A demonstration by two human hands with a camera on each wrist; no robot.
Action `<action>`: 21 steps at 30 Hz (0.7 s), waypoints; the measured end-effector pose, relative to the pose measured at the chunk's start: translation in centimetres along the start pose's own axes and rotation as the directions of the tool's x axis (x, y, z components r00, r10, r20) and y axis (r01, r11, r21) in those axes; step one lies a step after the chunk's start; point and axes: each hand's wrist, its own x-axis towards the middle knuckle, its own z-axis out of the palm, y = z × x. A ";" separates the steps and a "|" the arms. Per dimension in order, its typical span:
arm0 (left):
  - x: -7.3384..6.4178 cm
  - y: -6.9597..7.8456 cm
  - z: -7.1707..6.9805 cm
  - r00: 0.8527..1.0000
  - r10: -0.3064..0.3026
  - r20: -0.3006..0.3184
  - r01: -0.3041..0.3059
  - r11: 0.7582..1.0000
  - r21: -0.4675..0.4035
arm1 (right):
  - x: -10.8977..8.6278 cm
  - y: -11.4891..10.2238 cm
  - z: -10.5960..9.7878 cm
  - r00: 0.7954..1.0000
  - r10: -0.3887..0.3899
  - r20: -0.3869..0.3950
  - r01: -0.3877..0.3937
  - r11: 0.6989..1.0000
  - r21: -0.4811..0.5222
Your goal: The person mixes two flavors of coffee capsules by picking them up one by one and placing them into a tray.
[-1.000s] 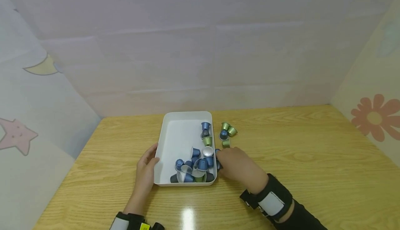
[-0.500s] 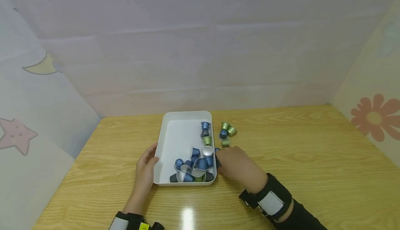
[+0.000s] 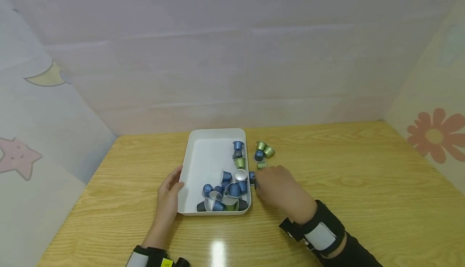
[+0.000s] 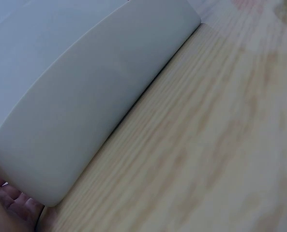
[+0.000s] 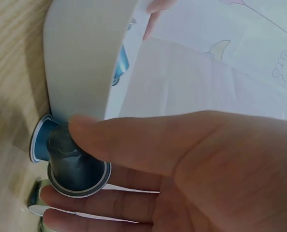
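My left hand (image 3: 168, 194) grips the left side of a white tray (image 3: 203, 132), thumb at the rim. In the left wrist view, part of that hand shows by the tray's corner. My right hand (image 3: 277, 186), just off the tray's right wall, pinches a dark coffee capsule (image 5: 75, 162) between thumb and fingers. A blue capsule (image 3: 252, 177) stands on the table between this hand and the tray. Inside the tray, blue, dark, silver-lidded and green capsules lie heaped at the near right; a short row with a green capsule (image 3: 239, 163) runs along the right wall.
Beyond the right hand, on the wooden table (image 3: 345, 170), stand a few green capsules (image 3: 269, 151) and a dark blue capsule (image 3: 259, 155). A pale backdrop (image 3: 232, 77) rises behind the table's far edge, with patterned panels at both sides.
My right hand has shifted slightly right, away from the tray wall, with a dark capsule in its fingers. More of the blue capsule beside the tray now shows. The left hand stays put.
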 end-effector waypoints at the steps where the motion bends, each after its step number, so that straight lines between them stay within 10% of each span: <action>1: 0.0 0.0 0.0 1.000 0.001 0.002 -0.001 1.000 0.000 | 0.0 0.0 -0.1 1.000 0.002 0.000 -0.002 1.000 0.001; 21: -0.2 0.1 0.0 1.000 0.000 -0.005 0.000 1.000 -0.012 | -0.9 -0.1 -2.0 0.987 -0.099 -0.127 0.105 0.994 0.035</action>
